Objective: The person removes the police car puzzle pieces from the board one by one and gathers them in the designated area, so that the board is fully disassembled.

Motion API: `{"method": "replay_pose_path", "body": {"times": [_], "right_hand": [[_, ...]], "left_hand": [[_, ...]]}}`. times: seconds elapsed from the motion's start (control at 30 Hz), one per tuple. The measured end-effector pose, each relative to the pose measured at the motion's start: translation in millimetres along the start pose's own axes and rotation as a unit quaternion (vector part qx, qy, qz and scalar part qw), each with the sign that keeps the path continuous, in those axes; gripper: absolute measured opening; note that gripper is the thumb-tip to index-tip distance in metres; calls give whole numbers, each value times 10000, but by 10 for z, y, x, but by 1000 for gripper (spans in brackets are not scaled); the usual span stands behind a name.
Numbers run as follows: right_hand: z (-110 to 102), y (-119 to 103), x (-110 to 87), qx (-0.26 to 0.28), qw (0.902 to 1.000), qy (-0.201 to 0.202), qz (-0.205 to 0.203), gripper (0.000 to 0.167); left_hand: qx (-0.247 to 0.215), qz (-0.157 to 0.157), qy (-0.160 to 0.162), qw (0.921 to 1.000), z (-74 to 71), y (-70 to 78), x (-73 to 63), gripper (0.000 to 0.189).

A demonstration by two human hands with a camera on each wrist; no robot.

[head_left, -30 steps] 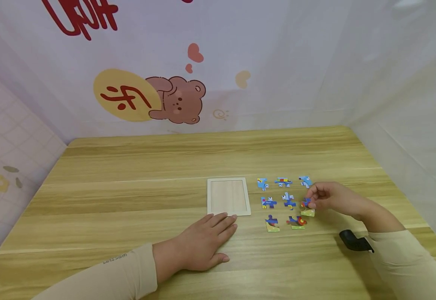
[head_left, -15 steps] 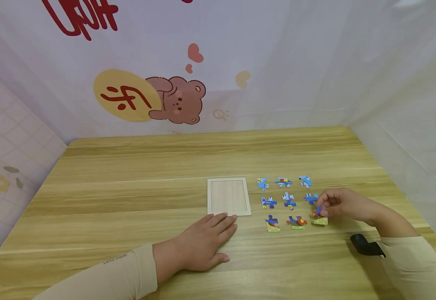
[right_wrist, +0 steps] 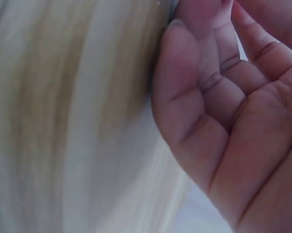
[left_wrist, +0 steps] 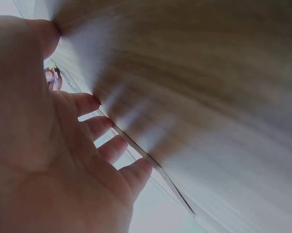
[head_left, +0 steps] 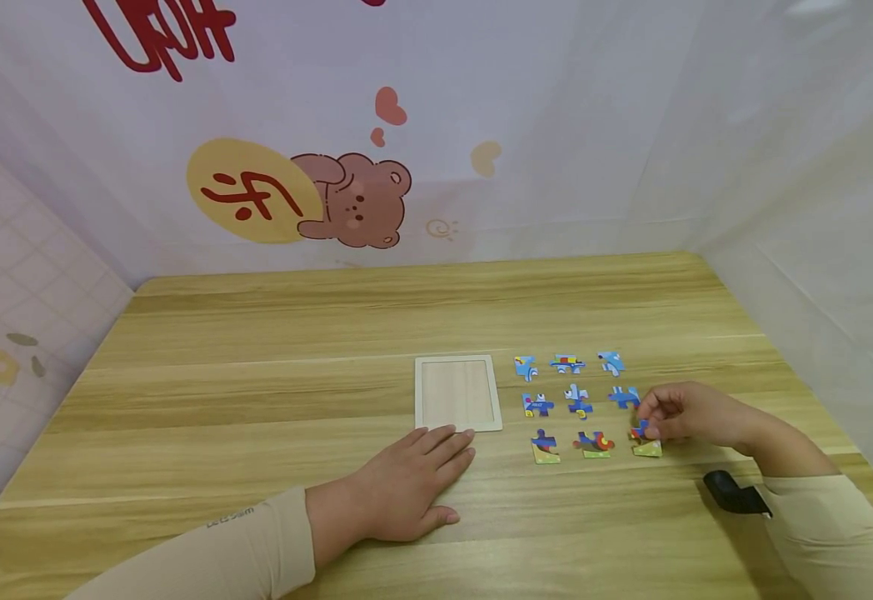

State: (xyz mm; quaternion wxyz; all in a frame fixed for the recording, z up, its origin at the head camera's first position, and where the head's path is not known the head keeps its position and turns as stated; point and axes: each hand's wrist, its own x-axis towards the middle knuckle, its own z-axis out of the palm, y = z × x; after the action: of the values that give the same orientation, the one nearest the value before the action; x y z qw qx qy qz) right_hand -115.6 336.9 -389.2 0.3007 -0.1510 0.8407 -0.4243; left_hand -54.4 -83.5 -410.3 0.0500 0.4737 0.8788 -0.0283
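Note:
With thumb and fingertips, my right hand point(head_left: 695, 414) pinches a jigsaw piece point(head_left: 646, 448) with a yellow-green lower edge, at the near right corner of a loose grid. The right wrist view shows the curled fingers point(right_wrist: 180, 73), but the piece is hidden there. My left hand point(head_left: 406, 483) lies palm down, fingers spread, its fingertips at the near edge of a pale wooden puzzle frame point(head_left: 419, 396). In the left wrist view those fingers point(left_wrist: 136, 174) touch along the frame's edge point(left_wrist: 172, 187).
Several other jigsaw pieces lie apart in three rows right of the frame, among them a blue one point(head_left: 622, 397) and a red-and-green one point(head_left: 595, 444). A black object point(head_left: 736, 493) sits by the right sleeve. White curtain walls point(head_left: 594, 125) border the wooden table point(head_left: 294, 333).
My right hand has moved right and nearer with the pinched piece, uncovering the blue piece at the middle row's right end. Over the last half second it shifts only slightly. The left hand stays put.

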Motion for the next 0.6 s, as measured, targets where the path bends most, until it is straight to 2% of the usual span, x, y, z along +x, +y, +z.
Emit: {"method": "replay_pose_path", "body": {"times": [0.2, 0.6], "right_hand": [[21, -26, 5, -89, 9998, 98, 133, 21], [56, -79, 41, -898, 9946, 418, 311, 15]], "left_hand": [[-22, -18, -24, 10000, -6, -3, 3, 67], [-14, -34, 16, 10000, -3, 4, -4, 67]]}}
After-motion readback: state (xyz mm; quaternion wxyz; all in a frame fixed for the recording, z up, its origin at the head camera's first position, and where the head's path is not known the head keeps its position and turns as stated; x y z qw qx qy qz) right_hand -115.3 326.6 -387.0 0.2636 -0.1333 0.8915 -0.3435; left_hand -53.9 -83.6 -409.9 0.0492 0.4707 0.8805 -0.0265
